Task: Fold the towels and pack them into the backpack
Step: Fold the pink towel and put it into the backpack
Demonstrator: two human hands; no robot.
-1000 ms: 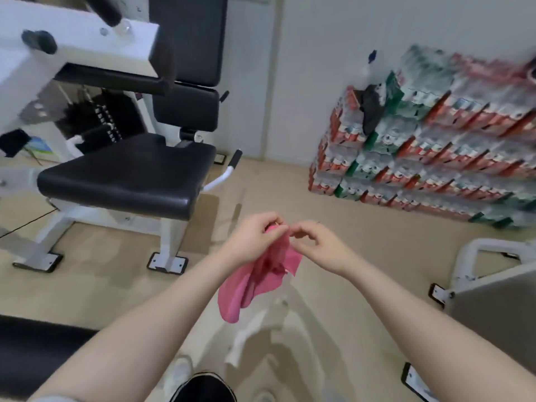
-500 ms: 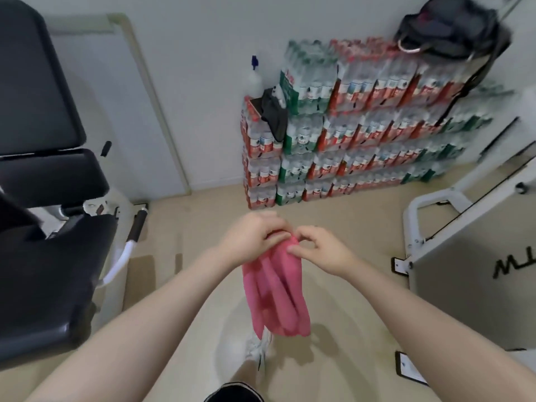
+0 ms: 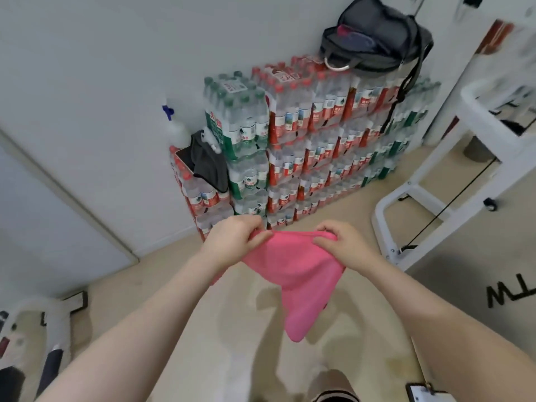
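Note:
A pink towel (image 3: 295, 274) hangs in the air in front of me, stretched along its top edge. My left hand (image 3: 235, 237) pinches the towel's upper left corner. My right hand (image 3: 339, 245) pinches the upper right part of that edge. The rest of the cloth droops to a point below. A dark grey backpack (image 3: 377, 42) lies open on top of the stacked water bottles at the upper right, well beyond my hands.
Shrink-wrapped packs of water bottles (image 3: 304, 146) are stacked against the wall, with a dark cloth (image 3: 210, 161) and a spray bottle (image 3: 175, 129) at their left end. A white machine frame (image 3: 435, 181) stands at the right. Beige floor (image 3: 162, 288) lies below.
The view has swung right, from the black gym seat to the bottle stack and backpack. My hands have moved apart, spreading the bunched towel's top edge.

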